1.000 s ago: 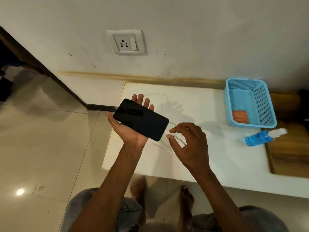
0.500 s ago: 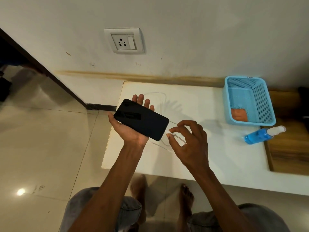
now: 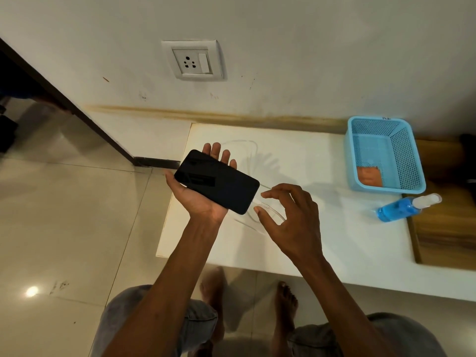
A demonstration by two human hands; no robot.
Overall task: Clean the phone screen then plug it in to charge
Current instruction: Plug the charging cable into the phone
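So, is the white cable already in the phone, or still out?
In, it seems: the white cable meets the phone at its lower edge, with no visible gap. Full seating cannot be told.

Arms: yours are bare from the hands up to the frame edge, no sleeves in view.
Hands: your left hand (image 3: 206, 199) and right hand (image 3: 291, 217) carry no rings, watch or gloves.
Legs: you wear faded grey-blue denim shorts (image 3: 198, 320).
Feet: yours are bare (image 3: 286, 302) on the floor.
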